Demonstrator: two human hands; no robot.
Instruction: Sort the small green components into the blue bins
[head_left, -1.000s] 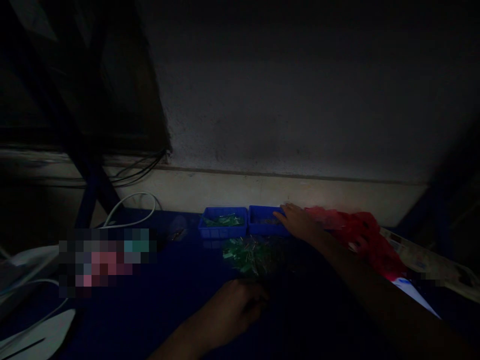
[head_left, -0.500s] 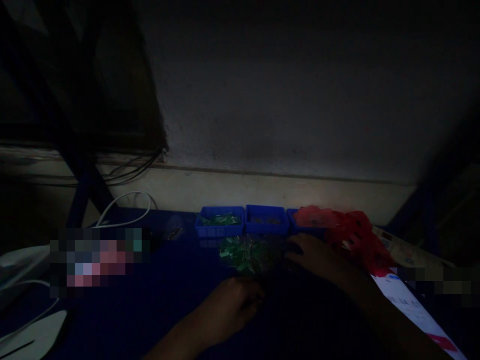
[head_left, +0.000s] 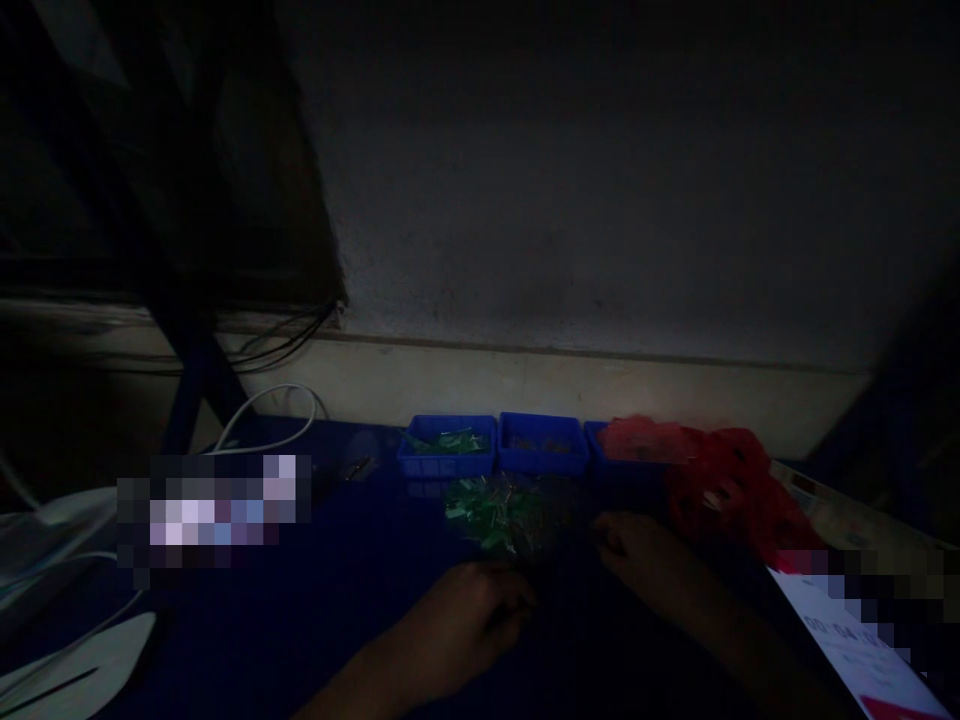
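Observation:
A loose pile of small green and clear pieces [head_left: 502, 510] lies on the dark blue table [head_left: 337, 580]. Just in front of it is my left hand [head_left: 484, 610], its fingers curled together; the dark hides whatever is between the fingertips. To the right of the pile, my right hand [head_left: 634, 550] rests low with its fingers bent inward, and I cannot make out anything in it. Behind the pile stand a blue bin with green pieces [head_left: 448, 462], a blue bin with small dim parts [head_left: 544, 458] and a third blue bin [head_left: 626, 472] under pale red material [head_left: 645, 440].
Red netting-like material [head_left: 731, 490] lies at the right, beside a lit screen or sheet [head_left: 855, 635]. At the left are a white cable [head_left: 270, 445], a pale flat object [head_left: 97, 665] and a blurred-out patch. A wall [head_left: 585, 230] rises behind.
My right hand has drawn back toward me from the pile's right edge, and its fingers have curled in. My left hand has barely moved. The view has shifted slightly, moving the scene rightward.

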